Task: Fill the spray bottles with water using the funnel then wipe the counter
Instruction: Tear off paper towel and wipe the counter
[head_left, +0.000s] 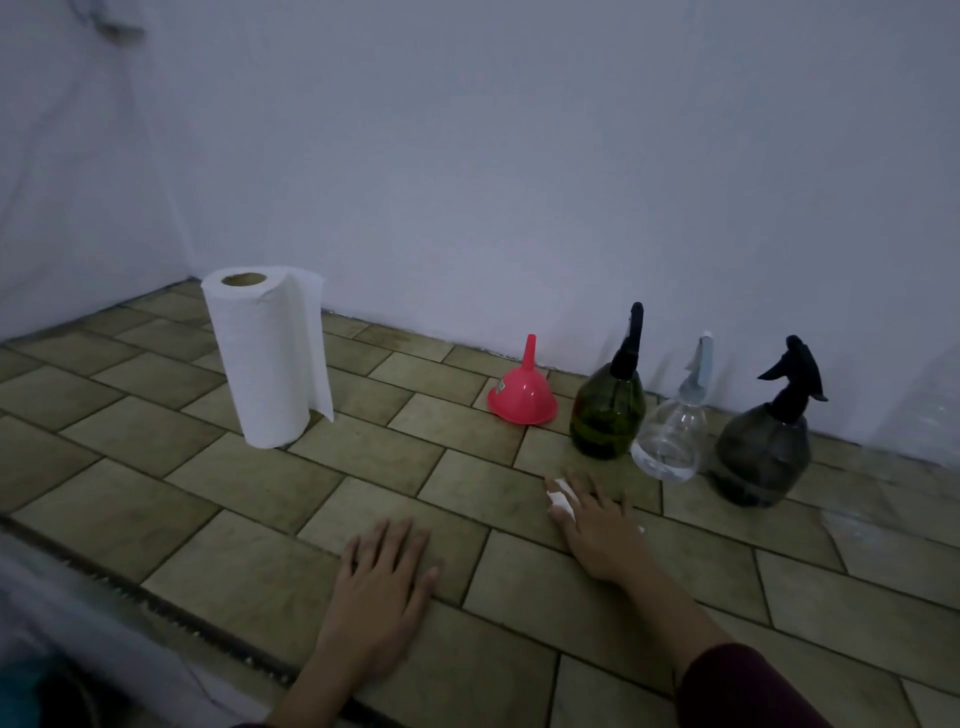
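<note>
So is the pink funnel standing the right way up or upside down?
Upside down. The funnel rests on its wide mouth on the tiled counter, with its narrow spout pointing up.

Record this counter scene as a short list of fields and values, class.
surface: tiled counter
paper towel roll: upright, far left
funnel: pink, wide mouth down, left of the bottles
bottles: green bottle, clear bottle, grey bottle, in a row by the wall, spray tops on
left hand: flat on counter
right hand: flat on counter, white wrap on one finger
</note>
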